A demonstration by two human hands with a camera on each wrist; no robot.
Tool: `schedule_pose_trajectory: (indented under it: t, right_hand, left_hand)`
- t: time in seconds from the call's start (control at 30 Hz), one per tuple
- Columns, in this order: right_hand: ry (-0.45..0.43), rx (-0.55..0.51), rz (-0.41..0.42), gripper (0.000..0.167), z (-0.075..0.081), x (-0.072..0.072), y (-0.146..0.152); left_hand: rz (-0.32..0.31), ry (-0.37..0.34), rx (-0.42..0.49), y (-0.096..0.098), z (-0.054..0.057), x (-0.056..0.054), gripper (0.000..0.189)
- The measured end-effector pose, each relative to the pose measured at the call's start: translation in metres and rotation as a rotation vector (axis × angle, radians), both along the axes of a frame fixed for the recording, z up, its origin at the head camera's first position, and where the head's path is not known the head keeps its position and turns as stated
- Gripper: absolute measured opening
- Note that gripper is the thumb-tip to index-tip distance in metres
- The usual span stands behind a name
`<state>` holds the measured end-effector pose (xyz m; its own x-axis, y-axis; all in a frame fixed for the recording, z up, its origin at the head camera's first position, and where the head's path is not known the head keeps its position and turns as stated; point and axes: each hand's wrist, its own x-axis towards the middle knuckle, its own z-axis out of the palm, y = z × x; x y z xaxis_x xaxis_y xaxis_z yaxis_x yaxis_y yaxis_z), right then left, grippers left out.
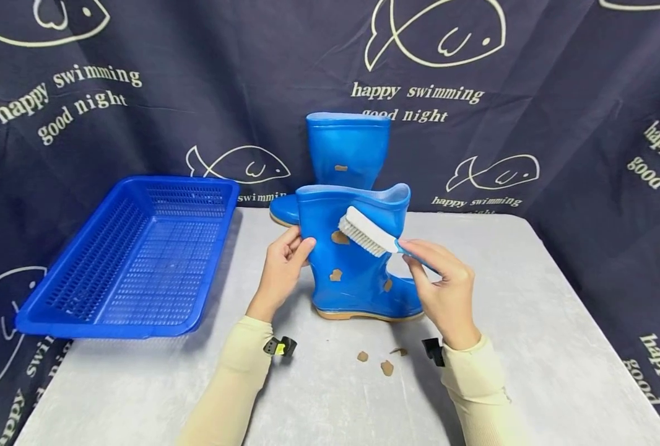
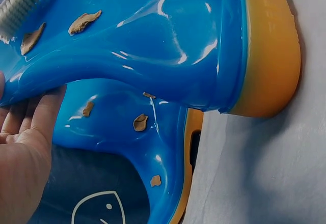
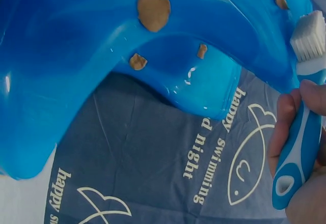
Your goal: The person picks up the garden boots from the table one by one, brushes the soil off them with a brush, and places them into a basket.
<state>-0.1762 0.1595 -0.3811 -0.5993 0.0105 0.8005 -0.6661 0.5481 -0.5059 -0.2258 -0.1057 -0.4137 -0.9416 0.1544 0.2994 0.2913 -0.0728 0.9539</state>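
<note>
A blue rain boot stands upright with its toe to the right and brown mud-like patches stuck on its side. My left hand grips the rear edge of the shaft, thumb in front and fingers going behind it. In my right hand is a scrub brush with white bristles, held by its blue and white handle. Its bristles are at the upper shaft, right beside a brown patch. In the left wrist view, the boot's yellow-orange heel rests on the table.
A second blue boot, also with brown patches, stands behind the first. To the left is a blue plastic basket. Several brown flakes lie on the grey table in front. A dark fish-print cloth hangs behind.
</note>
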Motion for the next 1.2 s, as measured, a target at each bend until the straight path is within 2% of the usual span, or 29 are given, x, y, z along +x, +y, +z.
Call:
schedule_pose_trajectory:
  t: [0.17, 0.3, 0.47, 0.73, 0.87, 1.0, 1.2]
  right_hand:
    - [-0.019, 0.043, 0.024, 0.033, -0.005, -0.003, -0.003]
    - [-0.037, 0.082, 0.023, 0.035, -0.009, 0.003, 0.001]
    - [-0.070, 0.123, 0.053, 0.035, -0.005, 0.004, 0.012]
    - [0.003, 0.080, 0.062, 0.035, 0.004, 0.000, 0.014]
    - [0.024, 0.111, 0.062, 0.033, 0.002, -0.006, 0.008]
    - [-0.013, 0.162, 0.062, 0.032, -0.001, -0.006, 0.008]
    - [-0.062, 0.178, 0.095, 0.033, 0.003, 0.000, 0.015]
  left_hand:
    - [-0.002, -0.011, 0.002, 0.000, 0.003, 0.001, 0.036]
    - [-0.025, -0.033, -0.020, 0.003, 0.003, 0.002, 0.038]
    - [-0.019, -0.033, -0.020, 0.005, 0.003, -0.001, 0.039]
    - [-0.001, -0.025, 0.015, 0.006, 0.000, 0.002, 0.038]
    - [0.000, -0.020, 0.031, 0.007, 0.000, 0.003, 0.039]
    - [0.005, -0.013, 0.031, 0.007, 0.002, 0.005, 0.039]
    - [0.007, -0.019, 0.031, 0.010, 0.004, 0.005, 0.037]
